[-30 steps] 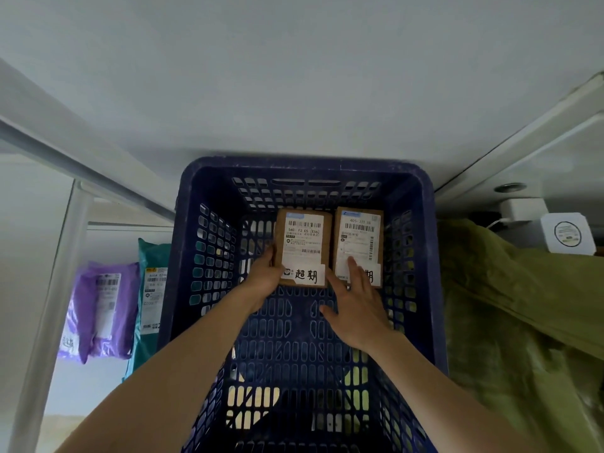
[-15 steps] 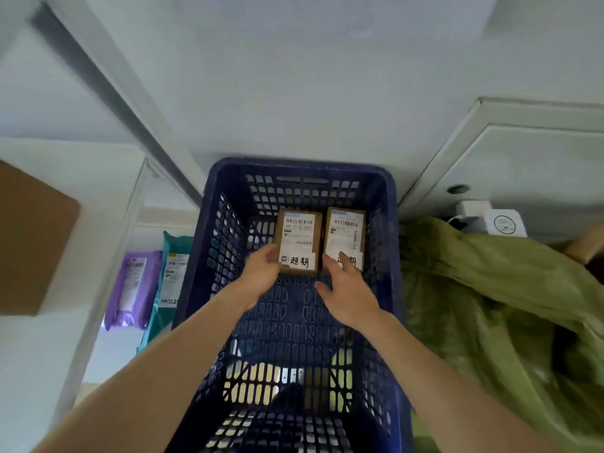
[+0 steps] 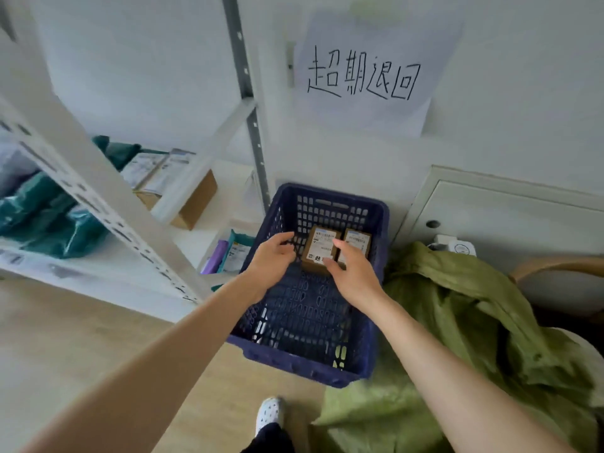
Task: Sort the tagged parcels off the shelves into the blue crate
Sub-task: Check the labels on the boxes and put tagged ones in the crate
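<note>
Two small brown cardboard parcels lie side by side at the far end of a dark blue perforated plastic crate [image 3: 376, 322] on a pale wood floor [image 3: 81, 338]. Each carries a white printed label; the left parcel [image 3: 318, 248] also shows a handwritten tag, and any tag on the right parcel [image 3: 358, 240] is hidden. Both bare hands hover over the crate with nothing in their grip: the left hand [image 3: 271, 261] has its fingers loosely curled and open just beside the left parcel, and the right hand [image 3: 351, 273] is spread flat, fingertips over the seam between the two boxes; contact cannot be told. A white metal shelf unit [image 3: 98, 188] to the left holds teal plastic mailers [image 3: 49, 217] and an open cardboard box [image 3: 192, 204]. A handwritten paper sign [image 3: 366, 76] hangs on the wall above, and crumpled green cloth [image 3: 474, 322] lies to the right.
</note>
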Demonstrator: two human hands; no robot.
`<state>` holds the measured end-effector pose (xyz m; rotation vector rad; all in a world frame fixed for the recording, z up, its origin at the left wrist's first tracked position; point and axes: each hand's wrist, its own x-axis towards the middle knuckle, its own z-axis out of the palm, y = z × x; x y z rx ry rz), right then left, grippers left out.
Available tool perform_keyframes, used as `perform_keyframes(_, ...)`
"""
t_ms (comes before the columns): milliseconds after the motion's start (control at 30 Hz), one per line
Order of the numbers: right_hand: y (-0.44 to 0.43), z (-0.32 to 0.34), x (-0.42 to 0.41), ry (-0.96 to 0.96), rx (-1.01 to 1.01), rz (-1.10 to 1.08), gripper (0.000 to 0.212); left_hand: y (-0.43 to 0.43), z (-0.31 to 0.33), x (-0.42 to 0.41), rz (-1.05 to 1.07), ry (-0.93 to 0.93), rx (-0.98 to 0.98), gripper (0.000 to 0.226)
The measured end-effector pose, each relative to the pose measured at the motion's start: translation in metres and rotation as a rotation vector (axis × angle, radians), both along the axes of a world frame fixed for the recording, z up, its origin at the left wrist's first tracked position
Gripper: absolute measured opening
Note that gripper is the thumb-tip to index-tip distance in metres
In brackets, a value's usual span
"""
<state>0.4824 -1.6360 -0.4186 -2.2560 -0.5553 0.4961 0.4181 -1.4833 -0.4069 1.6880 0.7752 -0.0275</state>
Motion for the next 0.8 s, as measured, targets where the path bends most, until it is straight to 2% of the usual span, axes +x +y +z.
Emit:
perform_keyframes(300, 0.024, 0.079, -0.070, -0.070, 0.162, 0.126, 0.049, 0.008, 0.107, -0.094, 0.039, -0.143, 0.116, 0.041)
perform_keyframes(667, 0.088, 0.163, -0.176, -0.229, 0.241, 0.220, 0.047, 0.068, 0.175, -0.211, 0.088, -0.288, 0.147, 0.043)
perform_keyframes(800, 0.124, 0.191, -0.227, -0.230, 0.283, 0.246, 0.050, 0.106, 0.202, -0.263, 0.108, -0.348, 0.174, 0.043)
